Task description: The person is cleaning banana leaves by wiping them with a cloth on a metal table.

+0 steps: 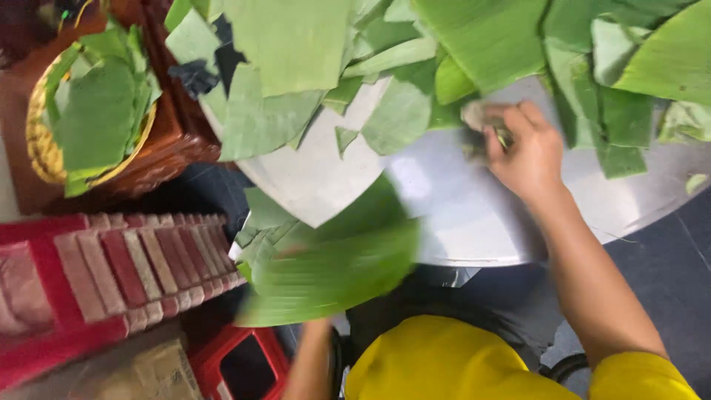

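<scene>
1. The fingers [511, 122] of the right hand [529, 152] are curled down onto a small crumpled wad, probably a cloth [478, 118], pressing it against the shiny round tabletop [474, 215] at the edge of the leaf pile
2. The left hand [307, 330] is blurred and mostly hidden under a fanned bundle of banana leaf pieces [326, 267] held off the tabletop's near edge; it seems to grip them from below, but I cannot tell how its fingers are set
3. Handling, as a judgement: the leaf pieces look light, thin and floppy, smooth enough to slide on each other, and likely to split along the ribs; support from beneath, or a pinch across the stacked ends, suits them best
4. Count: one held bundle, its sheets too blurred to number; many loose cut leaves [296, 44] heaped over the far tabletop; one woven basket [41, 141] with more leaves on a wooden stand; one red plastic stool [237, 363] below
</scene>
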